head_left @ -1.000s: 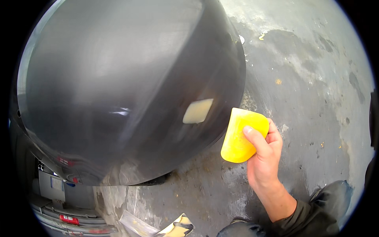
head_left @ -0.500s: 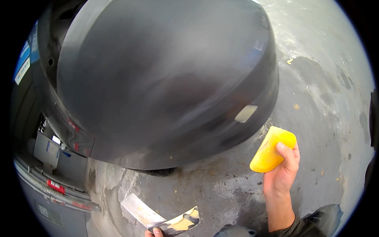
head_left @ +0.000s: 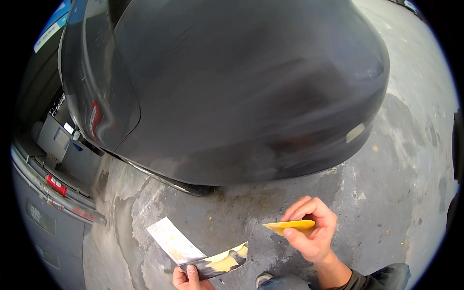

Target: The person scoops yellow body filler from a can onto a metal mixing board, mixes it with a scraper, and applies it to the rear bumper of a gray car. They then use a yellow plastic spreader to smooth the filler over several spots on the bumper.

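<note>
My right hand [head_left: 313, 229] pinches a yellow plastic spreader [head_left: 292, 225] between thumb and fingers, turned nearly edge-on. At the lower middle, my left hand [head_left: 192, 279] grips two crossed flat strips, its thumb pressed on the dark one. That dark strip [head_left: 205, 270] carries cream-yellow putty [head_left: 223, 263]. The whitish flat strip [head_left: 175, 240] sticks out up and left from the same grip. Both hands are apart from each other and from the dark car body [head_left: 241, 96] ahead. A small pale patch [head_left: 355, 133] shows low on the car's right side.
Stained grey concrete floor [head_left: 401, 193] surrounds the car. Part of a wheel [head_left: 193, 188] shows under its lower edge. On the left stand grey cabinets [head_left: 43, 241] and a small red object [head_left: 56, 185]. My knee [head_left: 285, 282] is at the bottom edge.
My right hand has moved down and left and turned the yellow spreader from face-on to nearly edge-on. My left hand has come slightly higher with its strips. The view has shifted on the car.
</note>
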Motion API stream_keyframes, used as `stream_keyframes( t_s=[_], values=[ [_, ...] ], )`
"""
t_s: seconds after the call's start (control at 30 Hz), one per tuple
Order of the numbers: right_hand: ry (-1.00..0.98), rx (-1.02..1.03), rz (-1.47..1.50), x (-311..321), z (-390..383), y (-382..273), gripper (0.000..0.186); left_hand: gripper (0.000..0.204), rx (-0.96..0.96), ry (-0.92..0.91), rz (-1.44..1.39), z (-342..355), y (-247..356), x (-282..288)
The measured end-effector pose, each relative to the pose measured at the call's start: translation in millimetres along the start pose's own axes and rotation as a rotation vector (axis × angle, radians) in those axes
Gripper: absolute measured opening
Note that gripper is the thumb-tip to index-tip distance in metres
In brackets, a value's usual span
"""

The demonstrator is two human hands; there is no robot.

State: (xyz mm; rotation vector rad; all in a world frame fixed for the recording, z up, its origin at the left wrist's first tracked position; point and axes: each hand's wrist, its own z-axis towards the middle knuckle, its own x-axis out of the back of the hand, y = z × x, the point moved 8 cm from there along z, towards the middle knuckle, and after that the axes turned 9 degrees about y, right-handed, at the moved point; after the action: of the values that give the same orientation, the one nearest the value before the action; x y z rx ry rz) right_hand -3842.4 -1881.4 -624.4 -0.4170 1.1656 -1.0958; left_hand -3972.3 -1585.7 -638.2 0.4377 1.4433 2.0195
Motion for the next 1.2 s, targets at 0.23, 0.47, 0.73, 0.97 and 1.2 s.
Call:
stream_keyframes(
  t_s=[0.23,0.47,0.73,0.97,1.2],
  values=[
    [-0.473,0.039,-0.306,-77.6,14.1,19.2,0.012,0.01,-0.018,0.094,0.039,11.3,-5.6,28.7],
    [-0.997,0.094,-0.674,-104.2,-5.3,58.5,0.017,0.014,-0.023,0.166,0.018,29.8,-12.5,54.9],
    [-0.905,-0.106,-0.953,-1.1,-19.8,59.5,0.019,0.016,0.003,0.167,-0.021,35.5,-19.1,74.7],
    [-0.504,-0.37,-1.087,60.4,-16.8,41.0,0.026,0.016,0.047,0.162,-0.043,29.3,-25.6,70.0],
    [-0.307,-0.356,-0.963,97.0,-29.3,46.1,0.024,0.015,0.017,0.179,-0.005,27.7,-22.6,70.4]
  ],
)
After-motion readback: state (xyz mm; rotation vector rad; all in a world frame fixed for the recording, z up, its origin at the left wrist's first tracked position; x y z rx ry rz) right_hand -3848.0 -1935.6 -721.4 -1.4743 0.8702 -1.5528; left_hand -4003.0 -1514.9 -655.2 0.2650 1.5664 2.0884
